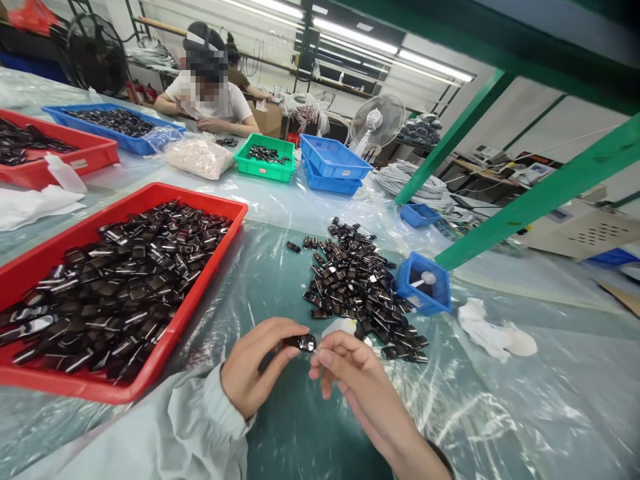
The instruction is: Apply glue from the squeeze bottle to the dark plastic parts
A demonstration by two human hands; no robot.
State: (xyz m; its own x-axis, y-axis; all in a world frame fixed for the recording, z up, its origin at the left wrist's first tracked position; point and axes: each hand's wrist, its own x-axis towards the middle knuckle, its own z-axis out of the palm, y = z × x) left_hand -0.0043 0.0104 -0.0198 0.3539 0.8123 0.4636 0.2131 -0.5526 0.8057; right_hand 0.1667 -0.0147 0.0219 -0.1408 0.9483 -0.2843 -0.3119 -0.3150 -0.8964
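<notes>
Between thumb and fingers, my left hand point(263, 363) holds a small glossy black part point(301, 343), level above the table. My right hand point(357, 377) is at the right end of that part, its thumb and index finger pinched together; whatever lies between those fingertips is too small to make out. Just beyond my hands lies a heap of similar black parts point(355, 280) on the green plastic-covered table point(270, 280). To the left, a large red tray point(193, 300) holds many more of them.
A small blue bin point(430, 297) and crumpled white tissue point(493, 333) lie right of the heap. Farther back are a green tray point(265, 172), stacked blue trays point(333, 183) and a bag of pale material point(200, 157). Green posts point(540, 193) slant at right; a person point(233, 107) sits across.
</notes>
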